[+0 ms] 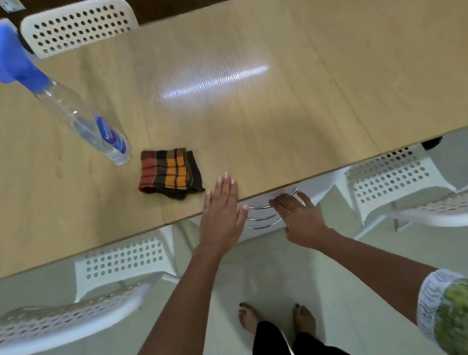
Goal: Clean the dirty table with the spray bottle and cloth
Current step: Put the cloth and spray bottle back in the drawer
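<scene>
While both hands are open and hold nothing, left hand [222, 210] over the worktop [334, 83] edge near the folded cloth [169, 173] at lower centre, we judge the cloth soft and light; the bottle [84, 121], upper left, seems slippery, so grip its neck.

**Layout around the cloth**

Cloth [169, 174] is lying on the table [293, 111] near its front edge. Spray bottle [73, 111] is standing just behind-left of the cloth. Left hand [221, 213] is sitting just front-right of the cloth, over the table edge; right hand [299, 216] further right, below the edge.
</scene>
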